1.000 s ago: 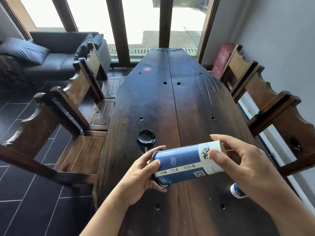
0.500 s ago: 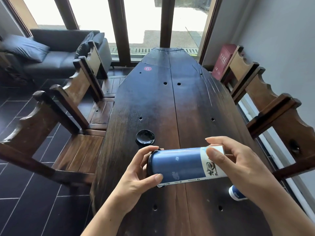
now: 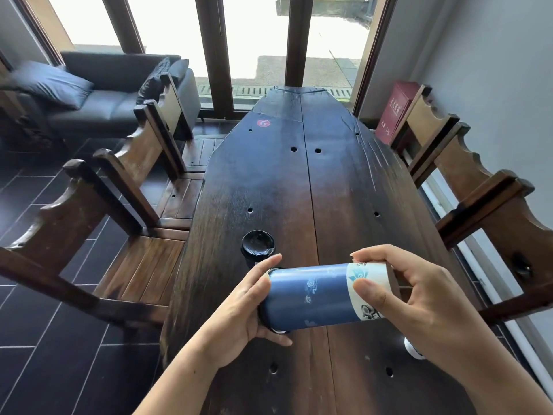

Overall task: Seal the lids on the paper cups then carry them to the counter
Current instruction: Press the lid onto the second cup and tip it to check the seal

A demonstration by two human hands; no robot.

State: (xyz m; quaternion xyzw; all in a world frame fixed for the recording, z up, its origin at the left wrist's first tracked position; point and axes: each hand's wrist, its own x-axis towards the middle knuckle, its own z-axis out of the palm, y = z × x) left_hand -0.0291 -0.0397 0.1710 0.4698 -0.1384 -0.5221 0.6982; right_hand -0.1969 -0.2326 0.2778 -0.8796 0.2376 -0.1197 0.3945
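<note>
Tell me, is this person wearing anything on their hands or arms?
Nothing. The left hand and right hand are bare: no gloves, rings or watch. No sleeves show either; both forearms are uncovered down to the picture's edge. Fingernails look short and unpainted.

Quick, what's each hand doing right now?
Left hand: grips the lidded end of the blue cup.
Right hand: grips the base end of that cup.

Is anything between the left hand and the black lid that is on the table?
Nothing visible lies between them. The black lid sits just beyond the left hand, with only bare table there. That hand, with the right hand, holds the blue cup.
</note>
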